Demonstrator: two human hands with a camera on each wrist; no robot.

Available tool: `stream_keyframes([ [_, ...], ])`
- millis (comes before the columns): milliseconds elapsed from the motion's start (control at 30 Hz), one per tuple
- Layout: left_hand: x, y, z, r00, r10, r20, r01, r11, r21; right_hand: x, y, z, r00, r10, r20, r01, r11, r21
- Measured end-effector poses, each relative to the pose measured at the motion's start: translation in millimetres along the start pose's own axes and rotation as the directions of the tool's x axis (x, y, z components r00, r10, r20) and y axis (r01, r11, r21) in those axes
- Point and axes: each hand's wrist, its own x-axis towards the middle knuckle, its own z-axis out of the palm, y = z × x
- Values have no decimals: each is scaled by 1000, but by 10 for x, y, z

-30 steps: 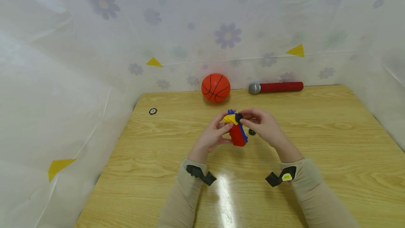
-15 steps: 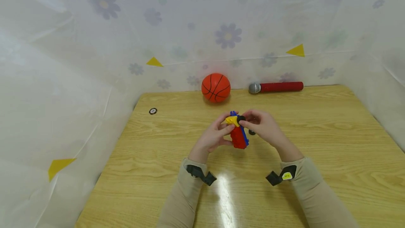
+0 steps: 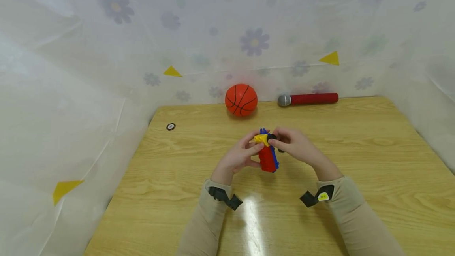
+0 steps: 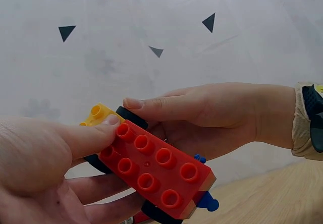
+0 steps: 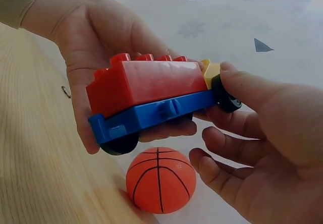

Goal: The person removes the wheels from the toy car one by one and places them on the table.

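Note:
My left hand (image 3: 239,158) grips a toy car made of building blocks. A red studded brick (image 4: 151,161) and a smaller yellow brick (image 4: 98,114) sit on the car's blue base (image 5: 151,114). Black wheels are fitted underneath, one of them (image 5: 121,144) at the end away from the yellow brick. With thumb and fingers, my right hand (image 3: 300,148) pinches a black wheel (image 5: 227,97) at the yellow end, right against the base. Another black wheel (image 3: 281,151) lies on the table, mostly hidden behind the right hand.
At the back of the wooden table (image 3: 160,192) sits an orange toy basketball (image 3: 241,100). A red microphone (image 3: 313,98) with a grey head lies to its right. Far left is a small black-and-white disc (image 3: 171,127). A flower-patterned sheet (image 3: 213,19) hangs behind the table.
The toy car and both hands have come slightly nearer the body, and the car is turned a little more upright in the head view. The loose wheel is now more covered by the right hand.

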Motion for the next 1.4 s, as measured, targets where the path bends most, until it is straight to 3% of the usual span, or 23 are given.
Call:
stream_keyframes([
  [167, -13, -3, 2, 1000, -6, 1, 6, 1000, 4, 3, 19, 18, 999, -24, 30, 24, 1000, 3],
  [433, -23, 12, 7, 1000, -6, -3, 6, 1000, 5, 7, 31, 57, 998, -20, 63, 14, 995, 94],
  [1400, -48, 56, 45, 999, -23, -41, 24, 999, 46, -25, 14, 89, 997, 24, -68, -18, 996, 92],
])
